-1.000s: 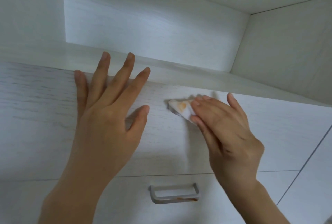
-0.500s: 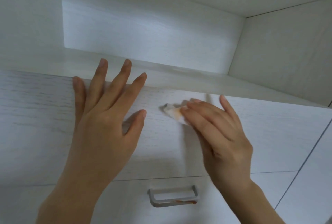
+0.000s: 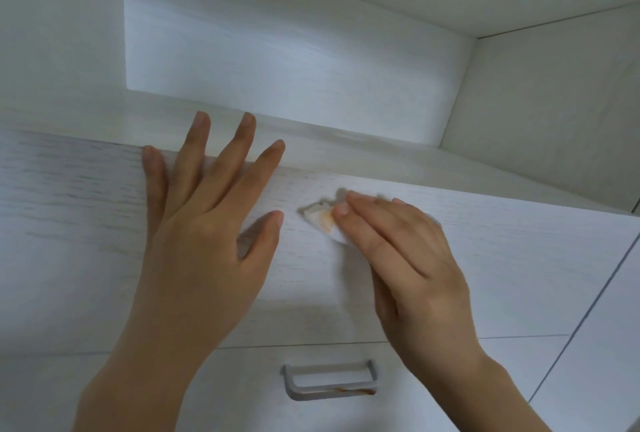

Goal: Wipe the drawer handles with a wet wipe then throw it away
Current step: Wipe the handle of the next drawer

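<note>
My left hand (image 3: 207, 241) lies flat with spread fingers on the white upper drawer front (image 3: 69, 241), its fingertips over the top edge. My right hand (image 3: 408, 265) holds a white wet wipe (image 3: 325, 223) with an orange-brown smear against the upper drawer handle. Only the grey left end of that upper handle (image 3: 309, 209) shows; the rest and my right thumb are hidden. Below, the lower drawer's grey handle (image 3: 329, 393) carries a brown stain (image 3: 353, 391) along its front edge.
An open white shelf recess (image 3: 294, 60) sits above the drawers, with a side panel (image 3: 554, 112) on the right. A white panel with dark seams (image 3: 606, 345) runs down the right side next to the drawers.
My right hand has slid the wipe a little to the left along the upper handle. My left hand has stayed flat on the drawer front.
</note>
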